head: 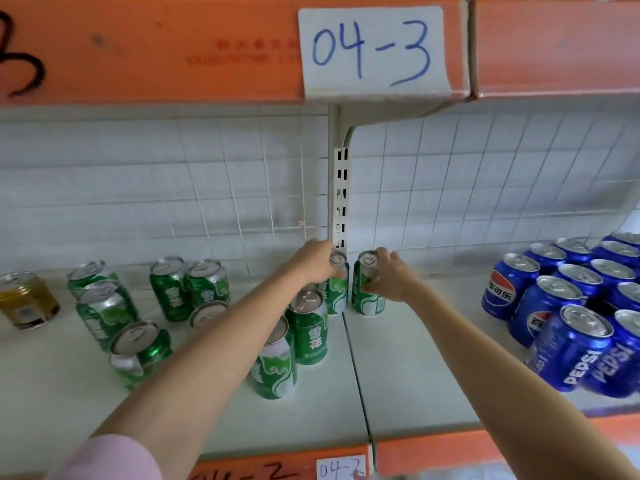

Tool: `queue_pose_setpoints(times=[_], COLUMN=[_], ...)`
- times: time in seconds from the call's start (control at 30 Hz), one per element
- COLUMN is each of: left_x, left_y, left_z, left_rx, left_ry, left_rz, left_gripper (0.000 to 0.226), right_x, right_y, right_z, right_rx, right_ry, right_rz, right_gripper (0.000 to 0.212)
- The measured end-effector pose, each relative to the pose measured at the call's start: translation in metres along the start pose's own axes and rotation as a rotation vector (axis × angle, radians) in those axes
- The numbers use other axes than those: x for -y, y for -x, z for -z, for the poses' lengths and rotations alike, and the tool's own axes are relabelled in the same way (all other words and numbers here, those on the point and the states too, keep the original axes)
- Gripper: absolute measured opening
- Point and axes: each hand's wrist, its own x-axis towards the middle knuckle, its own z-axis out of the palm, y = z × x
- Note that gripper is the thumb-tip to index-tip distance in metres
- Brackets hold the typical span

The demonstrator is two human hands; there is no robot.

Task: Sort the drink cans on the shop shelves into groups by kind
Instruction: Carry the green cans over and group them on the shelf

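Both my arms reach to the back of the white shelf [398, 375]. My left hand [313, 263] grips the top of a green can [337, 289] beside the upright post. My right hand [389, 275] grips another green can [367, 296] just right of the shelf seam. Two more green cans [308, 327] [275, 362] stand in a row in front of the left one. Several green cans [104, 306] stand loosely to the left. A tight group of blue Pepsi cans [568, 306] fills the right side.
A gold can [27, 299] stands at the far left. The orange shelf edge above carries a paper label "04-3" [372, 50]. The white slotted post [341, 195] and wire grid back close off the rear. The orange front lip [433, 448] has a "04-2" label.
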Motion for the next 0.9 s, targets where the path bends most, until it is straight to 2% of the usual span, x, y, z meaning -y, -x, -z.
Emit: queue_pose_setpoints(times=[0.1, 0.2, 0.3, 0.4, 0.5, 0.63, 0.73, 0.83, 0.9], left_x=[0.009, 0.024, 0.034, 0.034, 0.027, 0.032, 0.041, 0.041, 0.039], left_y=[0.018, 0.049, 0.085, 0.12, 0.147, 0.165, 0.17, 0.177, 0.18], left_z=[0.012, 0.032, 0.051, 0.061, 0.06, 0.033, 0.011, -0.01, -0.027], left_rx=[0.005, 0.005, 0.059, 0.133, 0.187, 0.196, 0.077, -0.163, -0.335], left_ry=[0.037, 0.069, 0.035, -0.026, -0.116, -0.232, -0.101, 0.099, 0.263], left_rz=[-0.001, -0.015, -0.031, -0.023, -0.042, 0.002, 0.047, 0.117, 0.15], left_gripper=[0.069, 0.055, 0.048, 0.05, 0.057, 0.063, 0.071, 0.077, 0.07], right_x=[0.004, 0.017, 0.042, 0.067, 0.082, 0.078, 0.067, 0.058, 0.052], right_y=[0.011, 0.027, 0.048, 0.062, 0.065, 0.064, 0.07, 0.082, 0.094], right_z=[0.009, 0.019, 0.02, 0.013, -0.006, -0.037, -0.051, -0.061, -0.068], right_rx=[0.078, -0.006, -0.052, 0.1, 0.278, 0.179, 0.061, -0.101, -0.205], right_ry=[0.1, 0.181, 0.126, 0.116, 0.113, -0.073, -0.286, -0.4, -0.436], right_rz=[0.027, 0.12, 0.293, 0.473, 0.495, 0.463, 0.403, 0.313, 0.244], right_gripper=[0.087, 0.073, 0.063, 0.072, 0.083, 0.082, 0.08, 0.082, 0.081])
